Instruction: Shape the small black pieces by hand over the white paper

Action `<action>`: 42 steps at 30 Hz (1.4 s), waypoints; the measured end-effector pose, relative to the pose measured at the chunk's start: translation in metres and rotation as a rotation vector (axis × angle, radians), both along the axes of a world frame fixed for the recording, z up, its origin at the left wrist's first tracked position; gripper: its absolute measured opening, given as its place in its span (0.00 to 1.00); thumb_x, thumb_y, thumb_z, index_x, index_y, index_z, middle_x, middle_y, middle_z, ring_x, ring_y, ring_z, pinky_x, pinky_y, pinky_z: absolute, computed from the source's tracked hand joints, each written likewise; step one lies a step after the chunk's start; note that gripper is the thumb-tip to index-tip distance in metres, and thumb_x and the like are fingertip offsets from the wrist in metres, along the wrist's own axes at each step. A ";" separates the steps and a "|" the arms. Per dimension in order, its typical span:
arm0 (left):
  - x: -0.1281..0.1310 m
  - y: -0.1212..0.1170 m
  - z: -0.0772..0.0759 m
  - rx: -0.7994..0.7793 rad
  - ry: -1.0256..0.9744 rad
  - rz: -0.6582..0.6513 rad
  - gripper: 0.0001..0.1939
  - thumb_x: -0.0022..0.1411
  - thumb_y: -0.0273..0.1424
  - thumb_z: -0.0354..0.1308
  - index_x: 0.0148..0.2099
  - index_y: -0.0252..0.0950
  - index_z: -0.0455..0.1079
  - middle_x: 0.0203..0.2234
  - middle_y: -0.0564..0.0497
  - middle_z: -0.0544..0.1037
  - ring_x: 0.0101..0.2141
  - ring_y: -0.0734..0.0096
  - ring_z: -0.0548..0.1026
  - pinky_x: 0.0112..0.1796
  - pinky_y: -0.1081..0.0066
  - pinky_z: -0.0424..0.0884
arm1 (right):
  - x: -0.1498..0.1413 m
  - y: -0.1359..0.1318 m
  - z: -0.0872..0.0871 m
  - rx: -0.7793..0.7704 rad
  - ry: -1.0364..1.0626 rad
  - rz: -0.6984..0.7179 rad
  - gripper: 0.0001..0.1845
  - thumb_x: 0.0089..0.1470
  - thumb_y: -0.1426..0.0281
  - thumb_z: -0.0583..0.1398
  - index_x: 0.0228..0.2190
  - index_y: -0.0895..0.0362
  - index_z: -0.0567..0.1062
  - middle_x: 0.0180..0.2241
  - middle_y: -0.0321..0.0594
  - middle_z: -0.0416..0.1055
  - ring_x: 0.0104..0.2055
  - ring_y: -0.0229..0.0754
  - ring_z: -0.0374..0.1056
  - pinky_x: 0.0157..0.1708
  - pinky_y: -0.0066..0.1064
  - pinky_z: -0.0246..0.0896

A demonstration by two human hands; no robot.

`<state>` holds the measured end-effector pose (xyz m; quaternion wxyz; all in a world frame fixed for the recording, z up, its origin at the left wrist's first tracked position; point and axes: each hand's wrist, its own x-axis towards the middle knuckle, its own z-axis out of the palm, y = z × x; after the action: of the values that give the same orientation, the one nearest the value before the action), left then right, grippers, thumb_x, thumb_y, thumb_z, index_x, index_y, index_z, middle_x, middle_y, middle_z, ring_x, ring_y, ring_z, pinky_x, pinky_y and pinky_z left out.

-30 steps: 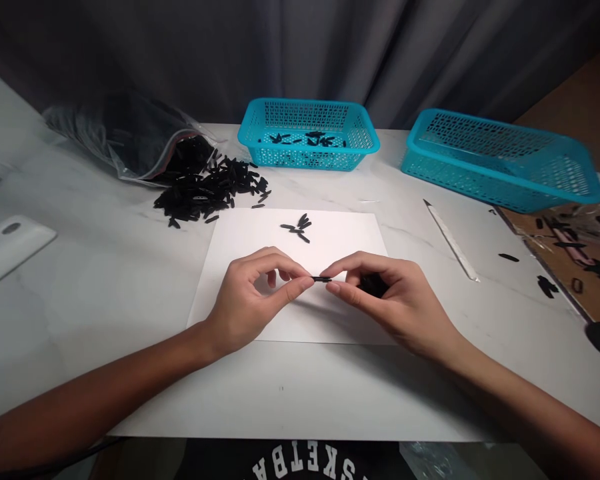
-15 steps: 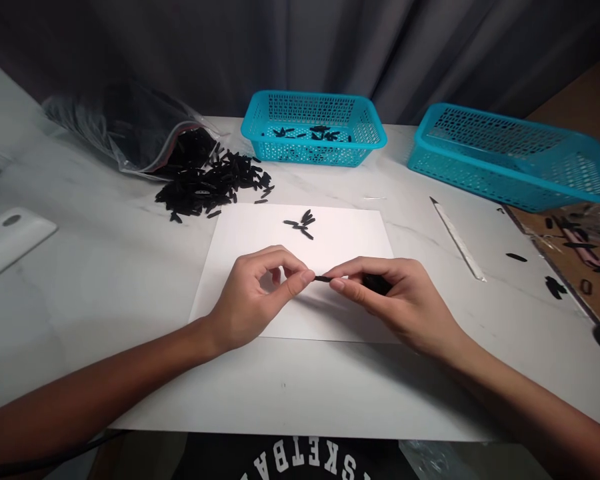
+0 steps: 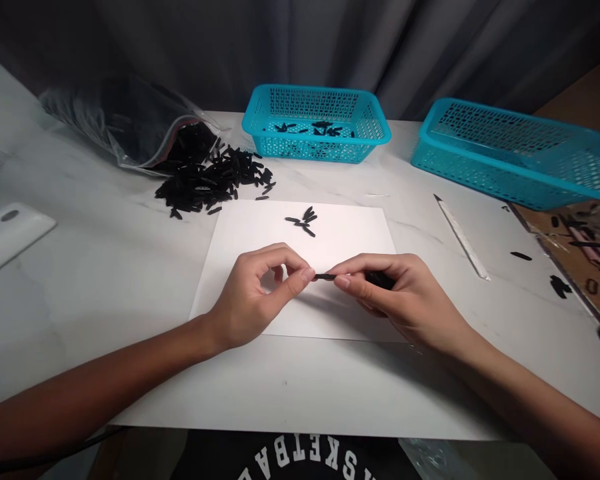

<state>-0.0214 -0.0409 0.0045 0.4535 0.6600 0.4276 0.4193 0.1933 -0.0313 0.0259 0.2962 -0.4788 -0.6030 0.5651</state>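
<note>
A small, slim black piece with tapered ends (image 3: 325, 276) is stretched level between my two hands, above a white sheet of paper (image 3: 350, 227). My left hand (image 3: 265, 293) pinches its left end between thumb and forefinger. The other end is gripped by the thumb and forefinger of my right hand (image 3: 400, 293). Something black (image 3: 380, 280) also shows inside the curl of my right fingers; I cannot tell how many pieces it is. Several similar black pieces (image 3: 303, 223) lie in a loose cluster on the paper, beyond my hands.
At the back left, an open plastic bag (image 3: 130, 133) spills a heap of black pieces (image 3: 213, 180). A blue basket (image 3: 315, 148) holds some of them; another blue basket (image 3: 510, 167) stands further right. A white pen-like tool (image 3: 463, 237) and stray pieces (image 3: 560, 287) lie at right.
Both hands keep hold of the same black piece. The right thumb and fingertips have shifted slightly along it; the view has tilted a little.
</note>
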 end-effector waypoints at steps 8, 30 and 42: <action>0.000 0.000 0.000 0.032 -0.009 -0.006 0.08 0.65 0.27 0.58 0.32 0.35 0.72 0.28 0.53 0.75 0.31 0.74 0.71 0.33 0.70 0.66 | 0.000 0.000 -0.001 0.043 0.002 0.004 0.07 0.56 0.64 0.66 0.33 0.54 0.84 0.15 0.29 0.59 0.17 0.29 0.49 0.17 0.27 0.41; -0.001 -0.003 -0.002 -0.101 -0.069 -0.112 0.11 0.71 0.34 0.53 0.36 0.38 0.72 0.30 0.55 0.77 0.36 0.73 0.77 0.36 0.70 0.69 | -0.001 -0.002 -0.001 -0.016 0.035 0.037 0.11 0.58 0.62 0.64 0.32 0.55 0.83 0.19 0.32 0.66 0.19 0.29 0.51 0.16 0.26 0.42; 0.000 0.000 -0.003 -0.110 -0.077 -0.016 0.12 0.72 0.36 0.50 0.39 0.37 0.71 0.30 0.53 0.75 0.35 0.73 0.73 0.37 0.71 0.67 | -0.007 0.040 0.011 0.022 0.128 -0.065 0.10 0.55 0.64 0.67 0.29 0.59 0.81 0.15 0.27 0.57 0.16 0.28 0.49 0.15 0.26 0.38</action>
<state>-0.0211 -0.0411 0.0010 0.5086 0.6207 0.4271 0.4166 0.1868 0.0087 0.0370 0.3576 -0.4580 -0.5731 0.5779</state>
